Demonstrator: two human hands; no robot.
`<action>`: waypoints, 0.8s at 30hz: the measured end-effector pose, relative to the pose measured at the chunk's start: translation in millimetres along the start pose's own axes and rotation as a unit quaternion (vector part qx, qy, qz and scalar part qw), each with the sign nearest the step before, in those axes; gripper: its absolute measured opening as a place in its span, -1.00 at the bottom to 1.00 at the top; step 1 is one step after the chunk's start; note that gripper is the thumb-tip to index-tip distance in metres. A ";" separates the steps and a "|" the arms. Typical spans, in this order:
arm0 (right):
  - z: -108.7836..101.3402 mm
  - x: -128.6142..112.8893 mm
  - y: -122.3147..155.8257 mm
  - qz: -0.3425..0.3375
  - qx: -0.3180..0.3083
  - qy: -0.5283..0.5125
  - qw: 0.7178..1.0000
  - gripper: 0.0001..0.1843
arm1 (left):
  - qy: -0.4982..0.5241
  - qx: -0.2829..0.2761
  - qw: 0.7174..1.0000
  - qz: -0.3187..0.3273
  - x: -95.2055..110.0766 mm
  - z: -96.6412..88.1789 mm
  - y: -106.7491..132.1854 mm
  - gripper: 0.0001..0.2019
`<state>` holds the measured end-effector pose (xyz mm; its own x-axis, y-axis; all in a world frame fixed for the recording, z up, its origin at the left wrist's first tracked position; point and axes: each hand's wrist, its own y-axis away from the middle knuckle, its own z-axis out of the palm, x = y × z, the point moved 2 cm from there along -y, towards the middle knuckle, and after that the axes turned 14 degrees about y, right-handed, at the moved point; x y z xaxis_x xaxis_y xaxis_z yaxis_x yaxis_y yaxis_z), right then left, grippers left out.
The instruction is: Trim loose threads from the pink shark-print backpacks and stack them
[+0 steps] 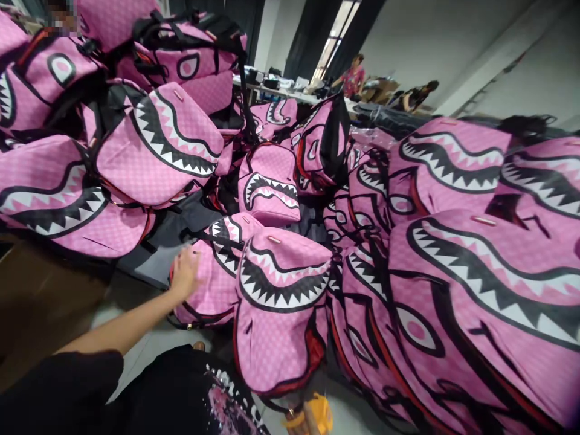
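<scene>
My left hand (pixel 185 275) reaches to the left side of a pink checked backpack (pixel 208 290) with a shark-mouth print. Its fingers are slightly blurred, apart and resting against the fabric. Just right of it, overlapping it, stands another pink shark-mouth backpack (pixel 272 338), its red-lined lower edge partly gaping. At the bottom edge of the view, my right hand (pixel 301 423) is closed around a small yellow object (pixel 321 413), beside this backpack's lower end. The kind of yellow object is unclear, and most of that hand is cut off.
Pink backpacks are heaped at left (pixel 158 145), and more are stacked in rows at right (pixel 453 272). A smaller pink bag (pixel 269 181) sits between them on a dark grey surface (pixel 156 254). Farther back, two people work near a cluttered table (pixel 290 93).
</scene>
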<state>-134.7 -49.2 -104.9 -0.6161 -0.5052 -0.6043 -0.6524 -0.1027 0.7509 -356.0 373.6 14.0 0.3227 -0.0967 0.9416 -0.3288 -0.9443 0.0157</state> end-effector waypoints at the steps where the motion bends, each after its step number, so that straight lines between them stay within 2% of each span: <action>1: 2.0 4.6 4.9 -0.008 0.008 0.008 1.000 -0.26 | -0.042 0.025 0.998 -0.040 -10.6 -13.7 -16.3 -0.03; 2: 4.4 5.6 10.7 -0.023 0.011 0.018 1.000 -0.24 | -0.094 0.023 0.991 -0.087 -19.5 -24.7 -32.7 -0.01; 3: 6.6 4.1 16.8 -0.034 0.014 0.029 0.999 -0.23 | -0.141 0.015 0.981 -0.130 -26.4 -33.3 -47.7 -0.09; 5: 9.9 -2.9 27.9 -0.040 0.021 0.044 0.998 -0.23 | -0.204 -0.012 0.961 -0.185 -34.2 -44.1 -69.6 -0.42; 6: 11.3 -6.8 32.2 -0.040 0.024 0.050 0.998 -0.25 | -0.214 -0.017 0.958 -0.190 -35.2 -48.4 -75.4 -0.57; 8: 15.4 -13.2 37.3 -0.045 0.025 0.062 0.997 -0.28 | -0.217 0.002 0.959 -0.181 -34.5 -60.1 -77.0 -0.68; 10: 23.4 -18.0 38.7 -0.054 0.025 0.067 0.996 -0.31 | -0.220 0.035 0.960 -0.168 -33.9 -78.7 -70.0 -0.66; 12: 35.6 -24.3 39.3 -0.060 0.015 0.058 0.996 -0.35 | -0.205 0.094 0.960 -0.165 -35.0 -102.3 -62.6 -0.62; 14: 48.6 -33.8 41.8 -0.066 -0.017 0.050 0.996 -0.36 | -0.188 0.174 0.952 -0.170 -36.8 -123.0 -61.3 -0.59; 16: 56.7 -43.8 46.9 -0.073 -0.064 0.047 0.994 -0.35 | -0.196 0.233 0.936 -0.175 -37.5 -132.3 -69.3 -0.58; 18: 54.4 -48.4 53.4 -0.077 -0.087 0.043 0.992 -0.33 | -0.225 0.246 0.926 -0.176 -36.1 -128.3 -84.4 -0.58; 21: 32.3 -40.4 62.8 -0.078 -0.026 0.041 0.996 -0.30 | -0.242 0.220 0.926 -0.189 -30.0 -107.6 -103.1 -0.59; 23: 17.1 -30.1 68.8 -0.073 0.024 0.057 0.995 -0.32 | -0.249 0.198 0.927 -0.198 -24.3 -88.4 -96.5 -0.57; 24: 13.1 -25.3 71.6 -0.065 0.027 0.070 0.995 -0.34 | -0.262 0.184 0.931 -0.176 -20.9 -76.2 -84.1 -0.52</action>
<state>-171.6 -32.6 -39.4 -0.4603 -0.6060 -0.6488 -0.7473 -0.1300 0.6516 -402.7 479.0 18.7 0.7730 0.1900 0.6053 0.1741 -0.9810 0.0855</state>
